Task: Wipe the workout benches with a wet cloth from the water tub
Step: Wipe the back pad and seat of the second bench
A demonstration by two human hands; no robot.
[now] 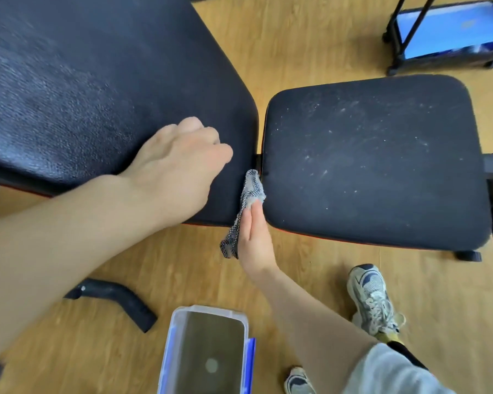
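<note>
Pressing a grey-and-white patterned cloth [244,211] with flat, extended fingers into the narrow gap between the two pads, the right hand [252,240] pins it against the near left edge of the dusty black padded bench seat [376,163]. The left hand [177,163] rests on the large black textured backrest pad [83,81] at the left, fingers loosely curled and holding nothing. A clear plastic water tub with blue clips [208,351] stands on the wooden floor [310,38] near the person, beside a grey sneaker [373,297].
</note>
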